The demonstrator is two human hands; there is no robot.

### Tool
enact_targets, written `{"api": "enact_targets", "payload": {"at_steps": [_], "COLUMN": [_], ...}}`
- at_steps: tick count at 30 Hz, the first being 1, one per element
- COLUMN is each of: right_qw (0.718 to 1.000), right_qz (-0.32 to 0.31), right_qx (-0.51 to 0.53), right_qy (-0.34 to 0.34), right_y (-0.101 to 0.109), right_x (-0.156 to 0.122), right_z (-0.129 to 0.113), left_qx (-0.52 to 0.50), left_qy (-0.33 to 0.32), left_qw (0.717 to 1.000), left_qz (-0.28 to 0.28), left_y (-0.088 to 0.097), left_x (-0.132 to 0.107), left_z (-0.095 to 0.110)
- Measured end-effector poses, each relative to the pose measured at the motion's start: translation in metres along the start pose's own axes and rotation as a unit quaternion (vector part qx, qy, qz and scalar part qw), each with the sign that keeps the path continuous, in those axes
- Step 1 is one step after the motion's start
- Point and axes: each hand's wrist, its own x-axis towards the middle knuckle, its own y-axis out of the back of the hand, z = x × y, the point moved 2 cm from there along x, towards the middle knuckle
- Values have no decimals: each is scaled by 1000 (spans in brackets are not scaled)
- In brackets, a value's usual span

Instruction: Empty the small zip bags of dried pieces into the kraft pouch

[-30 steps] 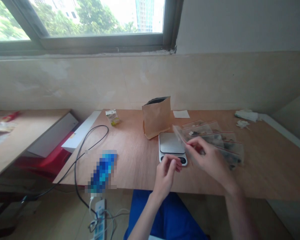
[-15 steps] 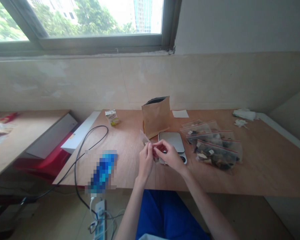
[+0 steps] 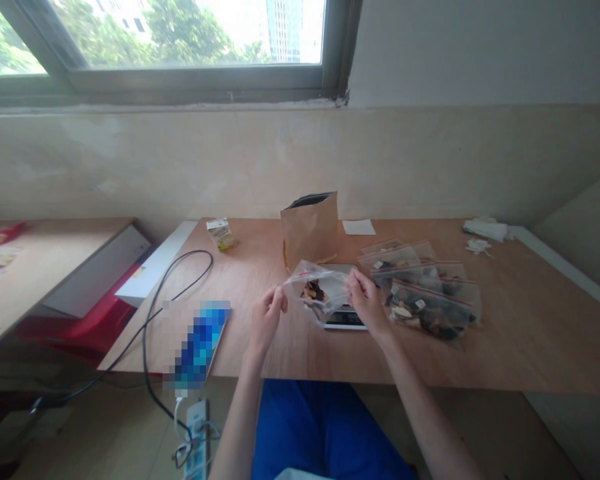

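A clear zip bag (image 3: 334, 287) with dark and pale dried pieces in it is stretched between my two hands. My left hand (image 3: 269, 312) pinches its left edge, and my right hand (image 3: 367, 303) grips the right edge. Beneath the bag is a kitchen scale (image 3: 347, 321), mostly covered by it. Just behind stands a brown paper pouch (image 3: 310, 230), upright with its top open. To the right of my right hand lie several filled zip bags (image 3: 430, 310) with red seal lines, overlapping in a pile.
A small carton (image 3: 221, 235) and a white card (image 3: 359, 227) lie toward the back. On the left are a blurred-out phone (image 3: 200, 347) and a black cable (image 3: 147, 333). White crumpled items (image 3: 485, 230) sit at the back right. A power strip (image 3: 197, 437) is below the table edge.
My hands were close together at the bag's top; now they have moved apart, spreading the bag wide over the scale. The pieces inside have come into view.
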Motion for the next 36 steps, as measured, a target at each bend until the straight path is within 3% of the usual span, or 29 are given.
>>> {"api": "enact_targets", "payload": {"at_steps": [2, 6, 8, 11, 15, 17, 20, 23, 24, 26, 28, 29, 31, 34, 36], "right_qw": [999, 998, 998, 999, 999, 999, 999, 999, 999, 998, 996, 995, 993, 998, 998], "right_qz": [-29, -28, -18, -8, 22, 24, 10, -3, -5, 5, 31, 43, 54, 17, -9], "right_qx": [24, 12, 3, 0, 0, 15, 33, 40, 44, 58, 78, 89, 96, 41, -33], "right_qy": [16, 61, 59, 44, 27, 17, 21, 29, 26, 20, 22, 27, 36, 33, 49], "right_y": [3, 9, 15, 24, 29, 27, 22, 15, 12, 6, 0, -3, -9, -14, -15], "right_x": [-8, -29, -37, -45, -50, -50, -47, -44, -42, -39, -34, -32, -25, -17, -15], "right_z": [-15, -39, -42, -41, -42, -44, -48, -48, -47, -44, -42, -40, -38, -31, -27], "left_qx": [-34, 27, 60, 20, -85, -91, -80, -55, -45, -23, -61, -104, -228, -418, -470], "left_qy": [-7, 5, 6, 1, 46, 57, 61, 59, 56, 39, 57, 72, 82, 134, 172], "left_qw": [999, 988, 986, 996, 993, 991, 993, 997, 997, 987, 973, 972, 964, 898, 866], "left_qz": [10, 155, 153, 83, -63, -83, -70, -13, 24, 155, 213, 199, 112, 12, -9], "left_y": [0, -9, -15, -23, -26, -21, -7, 2, 2, -2, -18, -30, -54, -81, -88], "left_x": [9, 46, 72, 105, 128, 133, 135, 125, 117, 92, 59, 42, 13, -13, -18], "left_z": [-12, -57, -77, -94, -94, -90, -86, -83, -82, -77, -70, -65, -49, -26, -18]}}
